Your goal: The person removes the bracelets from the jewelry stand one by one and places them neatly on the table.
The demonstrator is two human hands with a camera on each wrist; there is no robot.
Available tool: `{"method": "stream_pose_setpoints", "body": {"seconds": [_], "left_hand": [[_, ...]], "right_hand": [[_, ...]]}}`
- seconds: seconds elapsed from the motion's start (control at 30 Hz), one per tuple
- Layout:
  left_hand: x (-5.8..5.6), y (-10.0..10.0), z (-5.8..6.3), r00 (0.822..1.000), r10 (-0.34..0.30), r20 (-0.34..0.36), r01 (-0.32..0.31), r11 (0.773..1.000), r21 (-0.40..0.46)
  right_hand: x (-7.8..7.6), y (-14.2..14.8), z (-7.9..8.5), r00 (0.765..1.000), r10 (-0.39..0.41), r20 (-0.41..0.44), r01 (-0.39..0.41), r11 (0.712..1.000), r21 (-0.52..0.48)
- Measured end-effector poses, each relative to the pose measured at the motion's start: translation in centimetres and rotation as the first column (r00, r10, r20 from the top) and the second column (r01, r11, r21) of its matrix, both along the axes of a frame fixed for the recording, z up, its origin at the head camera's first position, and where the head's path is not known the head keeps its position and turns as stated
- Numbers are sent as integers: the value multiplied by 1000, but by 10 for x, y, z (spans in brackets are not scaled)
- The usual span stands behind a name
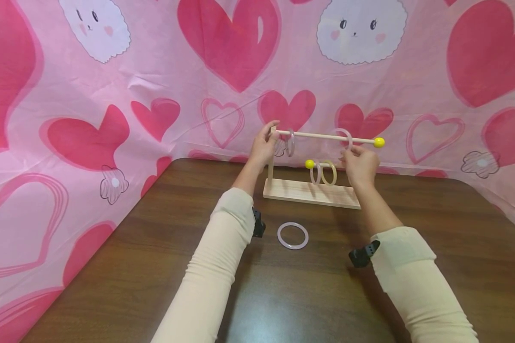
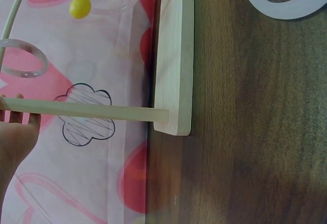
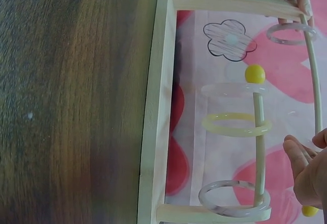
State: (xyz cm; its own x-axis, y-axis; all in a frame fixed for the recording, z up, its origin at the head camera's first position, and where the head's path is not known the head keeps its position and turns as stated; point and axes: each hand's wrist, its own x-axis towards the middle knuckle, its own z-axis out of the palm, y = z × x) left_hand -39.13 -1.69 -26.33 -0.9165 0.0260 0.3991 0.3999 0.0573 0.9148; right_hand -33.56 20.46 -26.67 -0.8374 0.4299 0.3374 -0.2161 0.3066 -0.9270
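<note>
A pale pink translucent ring [image 1: 349,135] is at the right part of a long pale wooden upper rod [image 1: 313,136], just left of the yellow ball [image 1: 379,142] that caps the rod's right end. It appears to go around the rod, though the hand hides its lower part. The right hand [image 1: 361,164] pinches this ring between thumb and fingertips. The left hand [image 1: 263,147] is at the rod's other end, its fingers curled around the top of a pale wooden upright post [image 1: 271,169].

Just right of the left hand, a greyish translucent ring [image 1: 293,143] hangs on the upper rod. Below, a shorter pale wooden lower rod [image 3: 259,157] points left from a short wooden post [image 3: 212,214] and ends in a second yellow ball [image 1: 309,164]. It carries a clear pinkish ring [image 3: 219,90] near that ball, a translucent yellow ring [image 3: 230,131] to its right, and a grey-and-white marbled ring [image 3: 230,213] by the short post. Both posts stand on a flat pale wooden base [image 1: 300,191].

On the near side of the base, a flat lilac ring [image 1: 293,247] lies on the dark brown wood-grain table [image 1: 176,267]. Cream sleeves [image 1: 223,238] cover the forearms, with a small black camera [image 1: 258,223] at each wrist. Beyond the table's far edge hangs a pink cloth [image 1: 154,71] printed with hearts.
</note>
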Motion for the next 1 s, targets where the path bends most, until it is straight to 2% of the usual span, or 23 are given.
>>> {"method": "stream_pose_setpoints", "body": {"seconds": [0.7,1.0], "left_hand": [[0,-1,0,1000,-13,15,13,1000,7],[1,0,1,1000,-1,-5,1,1000,3]], "right_hand": [[0,-4,1,998,10,-61,-14,998,-63],[1,-4,2,998,8,-66,-14,995,-95]]}}
